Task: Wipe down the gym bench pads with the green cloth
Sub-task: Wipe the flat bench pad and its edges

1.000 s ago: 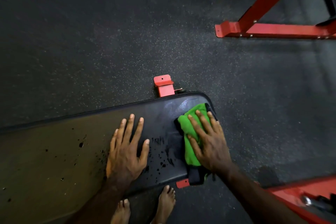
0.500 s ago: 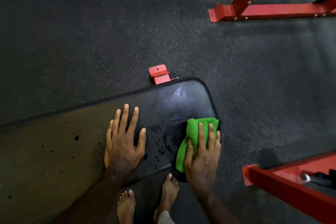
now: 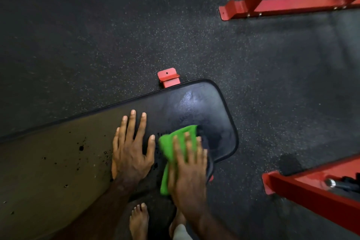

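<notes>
The green cloth (image 3: 176, 154) is pressed flat onto the black bench pad (image 3: 194, 107) near its rounded end, under the right hand (image 3: 188, 171); the fingers of that hand are laid out straight over the cloth and are blurred — nothing is gripped, the cloth is only pinned beneath the palm; a strip of the cloth is seen trailing toward the near edge of the pad. The left hand (image 3: 131, 152) is spread flat on the pad just beside the cloth, fingers extended and apart, nothing held. A wet sheen is visible on the pad beyond the cloth; dark specks are scattered over the tan-lit part of the pad to the left. A red bracket (image 3: 168, 79) is seen at the pad's far edge; red frame bars (image 3: 292, 5) lie on the speckled rubber floor (image 3: 97, 35) at upper right and lower right — well apart from the pad. Bare feet (image 3: 139, 222) are seen below the pad's near edge.
</notes>
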Demonstrator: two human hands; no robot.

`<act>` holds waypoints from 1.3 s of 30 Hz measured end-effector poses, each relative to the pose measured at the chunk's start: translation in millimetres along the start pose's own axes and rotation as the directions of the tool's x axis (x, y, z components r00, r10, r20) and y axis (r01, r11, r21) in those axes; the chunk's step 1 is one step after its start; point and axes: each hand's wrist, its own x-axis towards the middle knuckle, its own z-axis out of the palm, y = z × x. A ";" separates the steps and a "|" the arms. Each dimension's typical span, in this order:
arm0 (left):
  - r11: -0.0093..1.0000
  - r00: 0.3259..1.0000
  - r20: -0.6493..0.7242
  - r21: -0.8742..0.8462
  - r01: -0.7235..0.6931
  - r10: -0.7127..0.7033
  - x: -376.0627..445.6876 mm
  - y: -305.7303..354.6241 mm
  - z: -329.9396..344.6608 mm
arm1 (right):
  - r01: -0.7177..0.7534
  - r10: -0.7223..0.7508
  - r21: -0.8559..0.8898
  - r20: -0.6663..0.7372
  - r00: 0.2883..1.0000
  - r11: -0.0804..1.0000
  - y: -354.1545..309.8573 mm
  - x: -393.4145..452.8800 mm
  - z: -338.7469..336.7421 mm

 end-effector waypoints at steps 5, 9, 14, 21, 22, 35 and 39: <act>1.000 1.000 -0.014 -0.006 0.001 -0.001 0.2 0.4 0.4 | 0.262 -0.259 -0.057 0.050 0.965 0.963 48.6 44.2 -21.9; 1.000 1.000 -0.011 0.011 -0.018 0.018 0.2 -0.3 1.9 | -0.170 0.178 0.098 -0.084 0.980 0.981 32.1 100.6 -22.4; 1.000 1.000 0.007 0.008 -0.018 0.018 0.6 0.6 -0.2 | 0.271 -0.268 -0.027 0.079 0.960 0.962 24.1 59.7 -20.5; 1.000 1.000 -0.010 -0.016 -0.019 0.019 0.9 -1.8 -2.4 | 0.006 -0.005 0.011 -0.077 0.997 1.000 13.5 94.3 -17.8; 0.999 1.000 -0.010 -0.043 -0.020 0.019 1.3 -4.1 -2.4 | -0.035 0.035 0.010 -0.088 0.995 0.999 -0.6 88.1 -14.1; 0.989 0.987 -0.070 -0.043 0.139 -0.142 -29.4 -95.0 -48.8 | -0.034 0.036 0.031 -0.063 0.997 0.999 -32.4 72.4 -6.7; 0.992 0.993 0.018 0.054 0.112 -0.113 -36.6 -98.1 -50.0 | 0.375 -0.369 -0.066 0.090 0.925 0.925 8.3 86.3 -16.7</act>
